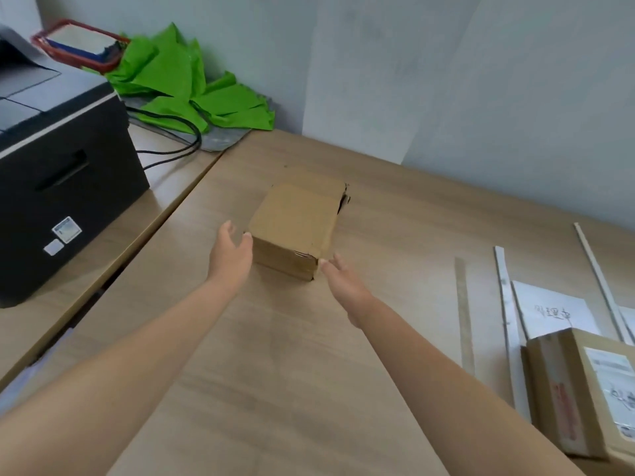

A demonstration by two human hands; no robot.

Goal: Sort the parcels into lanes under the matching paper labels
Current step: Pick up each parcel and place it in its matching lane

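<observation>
Two sets of fingers, both straight and spread, gripping nothing. L fingers (227, 231) are at the near-left corner of the cardboard box (295, 221), w/ one tip right at the edge; touching or just short, can't tell. R fingers (327, 267) point at the near-right bottom corner, and contact is just as unclear. The left hand (231, 257) has its palm turned in twd the box and the right hand (345, 286) does likewise, so the box lies btwn them. Both forearms are bare and reach in from the bottom edge.

The box sits flat mid-table (309, 372), well apart from the lanes, and its far-right corner looks torn.

The lanes are over on the R: a wooden strip (464, 317), a white strip (503, 304) and a thin strip (598, 280). A paper label (553, 309) w/ handwriting lies btwn the white and thin strips; the writing is too small to read. A second parcel (584, 389) w/ a shipping sticker sits just below it, overlapping the paper's near edge.

On the L is a black printer (65, 187) on the adjoining desk (103, 269), w/ black cables (185, 132) behind it. Green bags (185, 87) are piled in the corner, w/ a red tray (79, 46) beside them.
</observation>
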